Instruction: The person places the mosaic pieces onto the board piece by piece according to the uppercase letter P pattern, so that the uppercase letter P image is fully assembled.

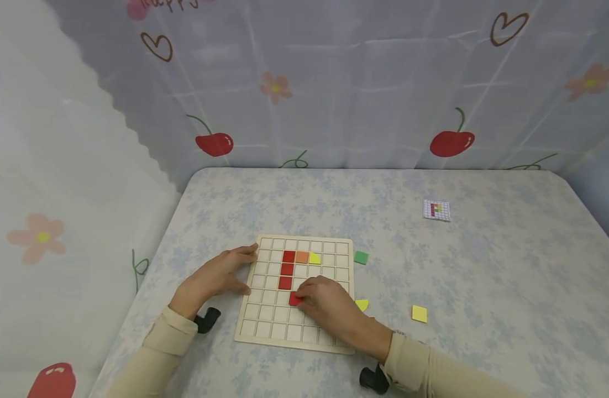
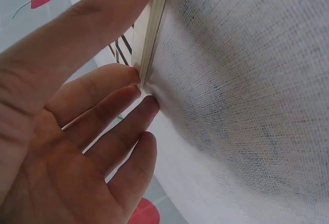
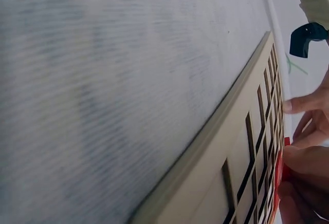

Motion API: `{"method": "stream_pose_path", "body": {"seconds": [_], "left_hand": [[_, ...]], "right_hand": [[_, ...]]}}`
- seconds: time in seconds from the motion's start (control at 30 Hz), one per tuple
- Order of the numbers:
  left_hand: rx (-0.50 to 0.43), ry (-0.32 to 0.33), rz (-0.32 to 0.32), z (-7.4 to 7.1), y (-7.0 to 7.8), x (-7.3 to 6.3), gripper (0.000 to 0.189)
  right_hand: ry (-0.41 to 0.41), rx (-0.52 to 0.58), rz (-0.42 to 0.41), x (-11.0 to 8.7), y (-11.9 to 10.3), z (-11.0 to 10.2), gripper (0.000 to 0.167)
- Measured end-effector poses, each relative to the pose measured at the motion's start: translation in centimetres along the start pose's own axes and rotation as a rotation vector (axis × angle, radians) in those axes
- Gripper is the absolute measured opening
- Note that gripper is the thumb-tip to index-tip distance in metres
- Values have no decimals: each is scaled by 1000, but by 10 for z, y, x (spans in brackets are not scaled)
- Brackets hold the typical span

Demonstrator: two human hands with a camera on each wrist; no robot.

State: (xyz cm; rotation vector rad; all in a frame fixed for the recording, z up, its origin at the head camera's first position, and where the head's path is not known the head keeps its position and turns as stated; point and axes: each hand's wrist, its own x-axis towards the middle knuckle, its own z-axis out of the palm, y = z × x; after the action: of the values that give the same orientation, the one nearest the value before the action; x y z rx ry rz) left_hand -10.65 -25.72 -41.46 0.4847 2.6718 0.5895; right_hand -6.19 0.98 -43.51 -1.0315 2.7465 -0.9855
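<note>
1. The red tile [image 1: 295,298] is over the lower-middle cells of the gridded board [image 1: 252,311]; whether it touches the wood cannot be told.
2. The right hand [image 1: 336,307] pinches it between thumb and fingers. To seat it well, the fingers should line its sides up with a cell's grooves, lower it level, then press its middle.
3. Being square, it shows no clear long axis; its visible side points roughly toward twelve o'clock, much like the grid.
4. From it, three red tiles [image 1: 287,269] begin at eleven o'clock, their column running nearly to twelve.
5. Between nine and ten o'clock, the left hand [image 1: 213,276] steadies the board's edge, its fingers spread, not clenched.
6. On the counter [image 1: 498,265], a green tile [image 1: 361,257] lies at two o'clock, a yellow square [image 1: 419,313] at three.
</note>
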Motion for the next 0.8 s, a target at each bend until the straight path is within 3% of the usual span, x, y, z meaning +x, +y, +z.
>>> {"method": "stream_pose_path", "body": {"seconds": [0.27, 0.5, 0.8], "left_hand": [[15, -4, -4, 0, -1, 1, 77], [29, 1, 13, -3, -1, 0, 76], [13, -2, 20, -1, -3, 1, 75]], "right_hand": [[-29, 23, 4, 15, -6, 12, 13], [-36, -26, -14, 22, -10, 15, 11], [-60, -15, 18, 14, -7, 11, 19]]}}
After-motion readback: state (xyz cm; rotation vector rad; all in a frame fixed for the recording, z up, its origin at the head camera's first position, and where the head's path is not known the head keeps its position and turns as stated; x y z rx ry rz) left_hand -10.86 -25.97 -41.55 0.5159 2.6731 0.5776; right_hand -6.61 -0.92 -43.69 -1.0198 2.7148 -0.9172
